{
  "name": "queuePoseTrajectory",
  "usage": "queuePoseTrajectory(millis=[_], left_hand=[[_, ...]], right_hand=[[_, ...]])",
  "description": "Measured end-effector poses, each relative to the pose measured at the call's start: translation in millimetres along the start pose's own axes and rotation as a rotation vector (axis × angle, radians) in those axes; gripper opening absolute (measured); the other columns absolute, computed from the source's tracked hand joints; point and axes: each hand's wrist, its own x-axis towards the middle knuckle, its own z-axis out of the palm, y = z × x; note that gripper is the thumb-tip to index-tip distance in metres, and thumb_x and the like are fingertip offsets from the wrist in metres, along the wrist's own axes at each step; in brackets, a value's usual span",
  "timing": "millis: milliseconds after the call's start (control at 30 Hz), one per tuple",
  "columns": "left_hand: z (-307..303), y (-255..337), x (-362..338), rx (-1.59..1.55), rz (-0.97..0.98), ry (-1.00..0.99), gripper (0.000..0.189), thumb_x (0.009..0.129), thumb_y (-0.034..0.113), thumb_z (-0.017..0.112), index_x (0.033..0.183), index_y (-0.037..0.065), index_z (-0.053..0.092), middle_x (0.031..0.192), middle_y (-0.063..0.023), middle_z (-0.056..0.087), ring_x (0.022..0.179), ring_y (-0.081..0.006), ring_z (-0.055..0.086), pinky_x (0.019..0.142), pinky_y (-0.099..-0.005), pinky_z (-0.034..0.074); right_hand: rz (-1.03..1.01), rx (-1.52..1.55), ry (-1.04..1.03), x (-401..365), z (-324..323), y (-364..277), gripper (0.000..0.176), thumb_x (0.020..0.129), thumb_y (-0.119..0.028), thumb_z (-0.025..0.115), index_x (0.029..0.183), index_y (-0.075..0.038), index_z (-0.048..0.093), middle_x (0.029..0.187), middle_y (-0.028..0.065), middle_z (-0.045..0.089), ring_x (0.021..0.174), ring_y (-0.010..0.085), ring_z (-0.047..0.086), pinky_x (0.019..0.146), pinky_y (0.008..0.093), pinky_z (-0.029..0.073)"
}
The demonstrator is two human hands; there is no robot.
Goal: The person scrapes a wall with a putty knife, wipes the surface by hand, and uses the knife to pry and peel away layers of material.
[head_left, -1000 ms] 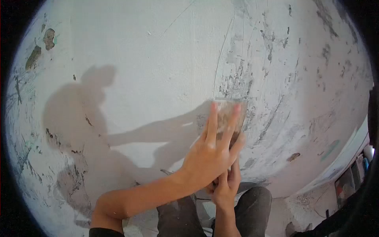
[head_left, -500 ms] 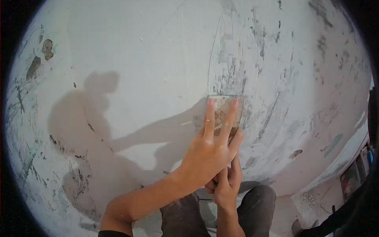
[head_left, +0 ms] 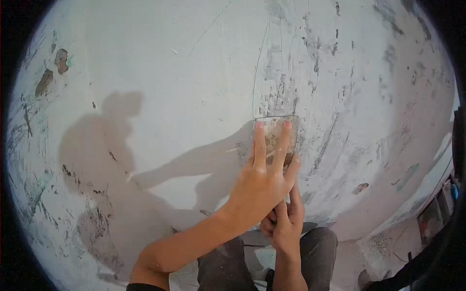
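A wide scraper blade point(head_left: 273, 140), thin and stained brownish, lies against the white wall with its straight edge pointing up. My left hand point(head_left: 262, 186) is over it, two fingers stretched out and spread on the blade near that edge, the thumb at its right side. Just below, my right hand point(head_left: 289, 228) is closed with its fingers wrapped round the lower end of the scraper. Both hands cover the handle, so its shape is hidden. Dark streaks and thin scratch lines point(head_left: 274, 97) run up the wall above the blade.
The wall point(head_left: 170, 63) has rough dark patches at right and chipped spots point(head_left: 61, 61) at left. My shadow point(head_left: 99, 150) falls across it. My knees point(head_left: 318, 247) are close below. Debris point(head_left: 381, 245) lies on the floor at lower right, near a box-like container point(head_left: 437, 213).
My right hand has shifted slightly right and up. The blade has tilted a little, its right corner now further right. The camera view has shifted slightly.
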Motion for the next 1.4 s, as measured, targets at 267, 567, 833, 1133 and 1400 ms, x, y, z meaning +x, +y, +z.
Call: queuePoseTrajectory(millis=[267,567,833,1133,1400], left_hand=[[-1.6,3.0,7.4,0.069,0.005,0.003,0.032,0.076,0.009,0.071,0.107,0.005,0.067,0.147,-0.0311,0.041,0.121,-0.0610,0.050,0.076,-0.0409,0.062],[-4.1,5.4,12.4,0.049,-0.066,-0.004,0.033,0.076,0.008,0.072,0.108,0.005,0.067,0.148,-0.0298,0.041,0.123,-0.0616,0.047,0.081,-0.0417,0.062],[-2.1,9.3,10.7,0.116,-0.116,-0.049,0.039,0.076,0.004,0.070,0.115,0.006,0.066,0.152,-0.0285,0.036,0.127,-0.0607,0.043,0.082,-0.0422,0.062],[-33.2,-3.4,-20.7,-0.323,-0.120,-0.126,0.072,0.077,0.008,0.070,0.145,0.016,0.047,0.159,-0.0197,0.028,0.141,-0.0452,0.036,0.111,-0.0586,0.037],[13.7,-108.6,4.3,0.170,-0.152,0.223,0.060,0.095,0.037,0.058,0.147,0.009,0.046,0.163,-0.0141,0.023,0.151,-0.0408,0.012,0.115,-0.0694,0.001]], right_hand=[[-0.042,-0.014,-0.050,5.1,-7.6,-6.5,0.058,0.107,-0.017,0.043,0.159,-0.012,0.017,0.059,-0.0062,0.034,0.042,0.0024,0.029,0.037,0.0209,0.021],[0.013,-0.106,-0.096,5.1,-4.0,-32.1,0.059,0.107,-0.013,0.042,0.158,-0.005,0.015,0.059,-0.0059,0.038,0.044,0.0033,0.032,0.039,0.0231,0.025],[-0.035,-0.103,-0.091,9.3,-3.5,-17.9,0.055,0.107,-0.019,0.044,0.157,-0.009,0.022,0.057,-0.0078,0.032,0.041,0.0017,0.027,0.037,0.0205,0.022],[-0.015,-0.520,-0.030,-48.1,-85.6,-38.0,0.068,0.098,-0.010,0.050,0.159,-0.007,0.019,0.064,-0.0026,0.050,0.049,0.0056,0.042,0.044,0.0227,0.032],[0.256,-0.406,0.474,-199.0,-219.1,11.1,0.068,0.097,-0.015,0.059,0.155,-0.001,0.026,0.061,-0.0013,0.047,0.048,0.0057,0.041,0.041,0.0253,0.029]])
